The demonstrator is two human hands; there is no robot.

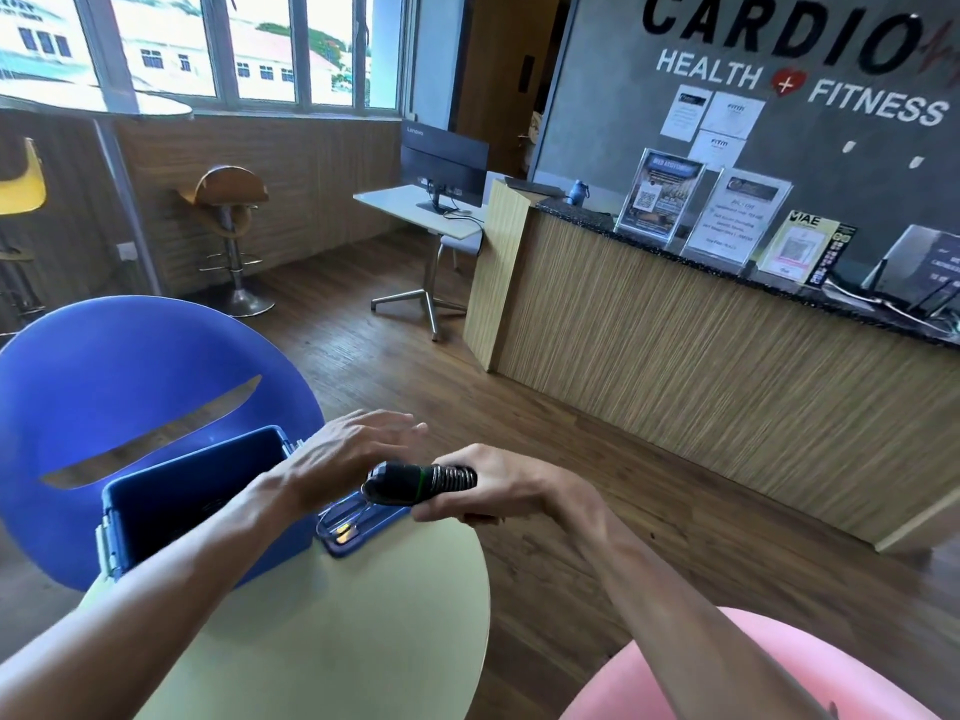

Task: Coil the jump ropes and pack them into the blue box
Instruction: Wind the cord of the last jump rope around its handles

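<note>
Your right hand [498, 485] grips the coiled rope [421, 483]; your left hand [353, 449] hovers flat, fingers straight, over the open box [197, 491] at the table's [322, 615] far edge.

— What sort of place is this?
— A gym's reception area. Beyond the right hand [498, 485], the grey wall [597, 96] reads "CARDIO HEALTH + FITNESS" in large raised letters [779, 39].
— Anything else?
— Under it, a long wood-slat counter with a dark speckled top [675, 324] carries clear acrylic sign holders [660, 197], probably notices; the print is too blurred to read. Farther back stands a black computer monitor [444, 161] on a white desk [410, 207].
</note>
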